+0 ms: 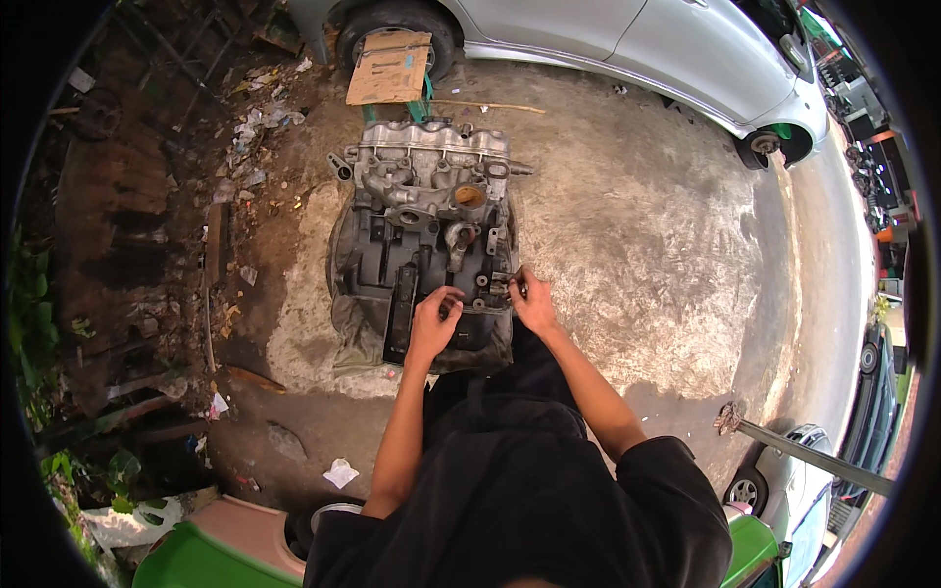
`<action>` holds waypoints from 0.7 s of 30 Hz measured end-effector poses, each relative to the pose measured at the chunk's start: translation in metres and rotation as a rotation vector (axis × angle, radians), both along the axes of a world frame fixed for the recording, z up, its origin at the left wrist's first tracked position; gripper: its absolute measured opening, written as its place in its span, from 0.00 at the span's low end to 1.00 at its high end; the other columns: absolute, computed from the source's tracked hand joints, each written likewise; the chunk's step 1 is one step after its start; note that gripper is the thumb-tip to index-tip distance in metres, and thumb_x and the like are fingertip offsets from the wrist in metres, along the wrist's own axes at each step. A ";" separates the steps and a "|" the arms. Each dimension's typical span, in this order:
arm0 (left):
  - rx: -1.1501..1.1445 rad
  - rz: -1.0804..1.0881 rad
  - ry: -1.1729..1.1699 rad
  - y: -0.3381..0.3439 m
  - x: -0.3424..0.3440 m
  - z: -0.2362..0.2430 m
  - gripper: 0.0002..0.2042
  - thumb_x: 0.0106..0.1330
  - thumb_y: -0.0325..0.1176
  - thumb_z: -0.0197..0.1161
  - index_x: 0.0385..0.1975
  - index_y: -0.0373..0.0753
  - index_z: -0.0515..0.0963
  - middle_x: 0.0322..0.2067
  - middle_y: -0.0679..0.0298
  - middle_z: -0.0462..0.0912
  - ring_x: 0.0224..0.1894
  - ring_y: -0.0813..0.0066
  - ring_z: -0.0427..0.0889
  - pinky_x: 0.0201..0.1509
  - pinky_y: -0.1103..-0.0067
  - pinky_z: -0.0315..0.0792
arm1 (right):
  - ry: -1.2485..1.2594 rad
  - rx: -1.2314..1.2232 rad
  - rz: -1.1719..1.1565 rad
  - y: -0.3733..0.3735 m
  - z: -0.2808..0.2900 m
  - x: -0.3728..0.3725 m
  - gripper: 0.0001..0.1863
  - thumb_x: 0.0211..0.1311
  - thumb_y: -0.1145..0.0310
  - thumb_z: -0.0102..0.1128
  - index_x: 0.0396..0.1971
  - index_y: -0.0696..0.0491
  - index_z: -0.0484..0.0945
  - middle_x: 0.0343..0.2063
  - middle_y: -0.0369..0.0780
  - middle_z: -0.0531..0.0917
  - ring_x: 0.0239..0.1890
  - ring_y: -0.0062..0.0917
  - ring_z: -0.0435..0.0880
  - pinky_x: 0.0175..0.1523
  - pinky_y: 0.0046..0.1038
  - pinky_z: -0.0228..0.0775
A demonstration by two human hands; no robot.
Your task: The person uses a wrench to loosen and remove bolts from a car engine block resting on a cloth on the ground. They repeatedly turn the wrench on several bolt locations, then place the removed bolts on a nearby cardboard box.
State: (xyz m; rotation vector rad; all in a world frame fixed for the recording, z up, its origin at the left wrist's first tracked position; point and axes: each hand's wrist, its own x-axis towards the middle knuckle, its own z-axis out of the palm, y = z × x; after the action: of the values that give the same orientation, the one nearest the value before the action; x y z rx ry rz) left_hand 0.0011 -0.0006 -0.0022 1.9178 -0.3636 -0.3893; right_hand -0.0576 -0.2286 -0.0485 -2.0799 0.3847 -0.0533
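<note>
A car engine (421, 216) stands on the ground in front of me, with a pale metal cylinder head (431, 145) on its far side and a dark block (377, 269) on its near side. My left hand (436, 321) is at the near part of the block, its fingers curled together. Whatever lies in them, if anything, is too dark to make out. At the block's near right edge, beside small metal fittings (482, 281), my right hand (532, 304) has its fingers pinched. What they grip is hidden. A dark flat bracket (402, 304) stands left of my left hand.
Beyond the engine, a cardboard sheet (390, 69) with small tools rests on a green stand (420, 106). A silver car (578, 34) stands behind. Litter (260, 127) and wood scraps lie left. A pole (814, 456) juts in at right; a green-painted panel (196, 559) is at lower left.
</note>
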 end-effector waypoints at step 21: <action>-0.016 0.002 0.000 0.001 0.000 0.001 0.08 0.70 0.30 0.63 0.45 0.37 0.82 0.33 0.64 0.85 0.34 0.78 0.81 0.32 0.77 0.72 | -0.158 -0.016 -0.119 0.039 -0.032 -0.057 0.13 0.78 0.67 0.50 0.54 0.58 0.72 0.50 0.53 0.76 0.55 0.52 0.76 0.61 0.45 0.69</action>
State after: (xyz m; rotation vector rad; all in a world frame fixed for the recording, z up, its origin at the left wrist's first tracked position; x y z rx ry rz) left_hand 0.0016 0.0001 -0.0010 1.9024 -0.3639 -0.3847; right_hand -0.1142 -0.1891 -0.0802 -2.0500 0.4116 -0.2907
